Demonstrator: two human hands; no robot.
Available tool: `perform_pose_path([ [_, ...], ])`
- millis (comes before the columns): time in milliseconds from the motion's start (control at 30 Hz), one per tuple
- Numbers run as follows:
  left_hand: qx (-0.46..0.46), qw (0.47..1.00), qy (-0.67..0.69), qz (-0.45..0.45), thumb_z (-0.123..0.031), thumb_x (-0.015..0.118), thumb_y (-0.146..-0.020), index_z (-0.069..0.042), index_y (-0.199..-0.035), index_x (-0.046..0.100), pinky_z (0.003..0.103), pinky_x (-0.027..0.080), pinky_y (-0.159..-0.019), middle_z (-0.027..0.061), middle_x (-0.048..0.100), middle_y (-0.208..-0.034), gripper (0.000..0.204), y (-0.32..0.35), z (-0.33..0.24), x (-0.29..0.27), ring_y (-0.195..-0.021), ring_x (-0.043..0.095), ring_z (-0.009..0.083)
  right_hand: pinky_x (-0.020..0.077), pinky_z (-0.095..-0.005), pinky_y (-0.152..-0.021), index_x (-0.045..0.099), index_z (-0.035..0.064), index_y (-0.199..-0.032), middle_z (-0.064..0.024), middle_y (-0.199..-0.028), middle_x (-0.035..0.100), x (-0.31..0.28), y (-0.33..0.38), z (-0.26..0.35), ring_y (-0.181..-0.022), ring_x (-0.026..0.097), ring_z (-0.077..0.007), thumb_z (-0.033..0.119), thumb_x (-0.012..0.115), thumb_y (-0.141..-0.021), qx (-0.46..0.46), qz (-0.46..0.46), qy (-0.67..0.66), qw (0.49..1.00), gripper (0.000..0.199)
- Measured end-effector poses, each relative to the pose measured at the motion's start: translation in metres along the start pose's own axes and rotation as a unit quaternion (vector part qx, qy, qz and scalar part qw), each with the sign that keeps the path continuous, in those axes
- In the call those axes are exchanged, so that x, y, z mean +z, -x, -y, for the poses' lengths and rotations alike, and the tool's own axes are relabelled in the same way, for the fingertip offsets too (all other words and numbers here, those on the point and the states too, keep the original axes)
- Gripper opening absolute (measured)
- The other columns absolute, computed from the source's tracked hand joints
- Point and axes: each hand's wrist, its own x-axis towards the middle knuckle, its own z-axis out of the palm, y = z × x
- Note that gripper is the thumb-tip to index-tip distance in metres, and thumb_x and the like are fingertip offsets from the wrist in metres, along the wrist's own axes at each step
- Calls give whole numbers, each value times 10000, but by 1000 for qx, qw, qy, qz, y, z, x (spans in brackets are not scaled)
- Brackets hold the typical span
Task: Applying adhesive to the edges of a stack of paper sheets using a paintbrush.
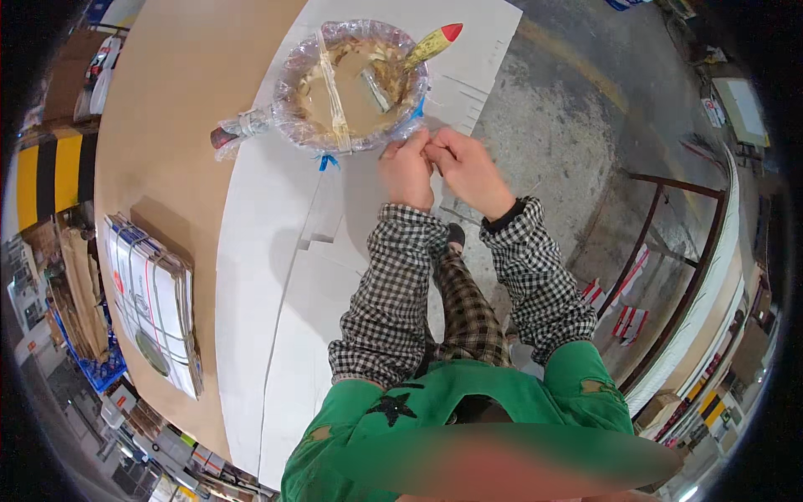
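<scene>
A pan (288,125) wrapped in clear plastic film stands on the white board, and beige paste (355,105) fills it. A pale band (332,79) runs across its top. Inside leans a brush (432,46) with a yellow, red-tipped handle, its bristle end in the paste. My left hand (407,173) and my right hand (471,171) meet just off the pan's near right rim. Both have their fingers closed in a pinch, fingertips together, close to the plastic film. Whatever lies between the fingers is hidden.
White board (284,335) with slits along its edge covers part of the brown tabletop (192,92). A tied stack of printed sheets (155,301) lies at the left. Concrete floor (552,117) and a brown metal frame (677,184) are to the right.
</scene>
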Motion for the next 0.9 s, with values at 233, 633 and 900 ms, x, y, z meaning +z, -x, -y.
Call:
perform_pose_path([
  [233, 64, 991, -65, 98, -143, 597, -801, -5, -775, 534, 228, 297, -426, -3, 463, -576, 154, -17, 6, -19, -484, 415, 84, 390, -267, -536, 512, 4, -768, -46, -603, 472, -23, 49, 41, -583, 469, -115, 105, 526, -843, -117, 168, -47, 978, 126],
  [633, -69, 989, -111, 74, -238, 598, -816, 11, -849, 578, 215, 341, -456, 24, 516, -628, 252, 41, -4, -35, -494, 444, 85, 447, -349, -617, 629, -7, -778, -180, -747, 596, -92, 76, -81, -687, 567, -321, 115, 557, -777, -36, -61, 313, 947, 142],
  [900, 1, 958, -239, 158, -195, 563, -842, -11, -911, 618, 205, 390, -501, 27, 559, -653, 204, 51, -18, -13, -541, 488, 77, 432, -263, -575, 594, -24, -867, -95, -661, 584, -25, -20, -8, -612, 541, -133, 96, 577, -779, -47, -134, 59, 988, 150],
])
